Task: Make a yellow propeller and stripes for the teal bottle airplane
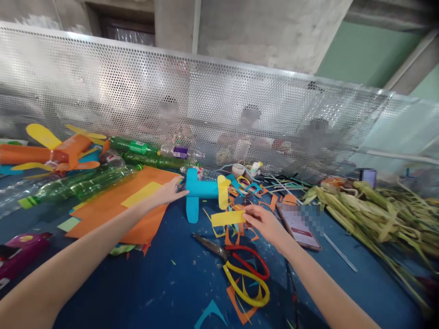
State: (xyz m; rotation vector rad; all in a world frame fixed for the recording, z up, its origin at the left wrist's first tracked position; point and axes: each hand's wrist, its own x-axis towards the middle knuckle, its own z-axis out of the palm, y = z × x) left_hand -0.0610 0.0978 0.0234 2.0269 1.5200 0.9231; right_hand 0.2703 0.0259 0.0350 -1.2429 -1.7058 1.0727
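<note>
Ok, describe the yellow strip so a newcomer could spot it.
On the blue table, find the scissors with red and yellow handles. Beyond them, the right hand pinches the yellow strip. It is straight-edged and rectangular, unlike the curved offcuts around it.

There are one left hand (167, 192) and one right hand (263, 222), one pair of scissors (224, 254), one blue paper-wrapped model (203, 188), one yellow strip (225, 218) and one flat-lying phone (302, 228). Green bottles (156, 161) number at least three (they overlap, so the exact count is unclear). Paper scraps (236, 311) exceed ten.
</note>
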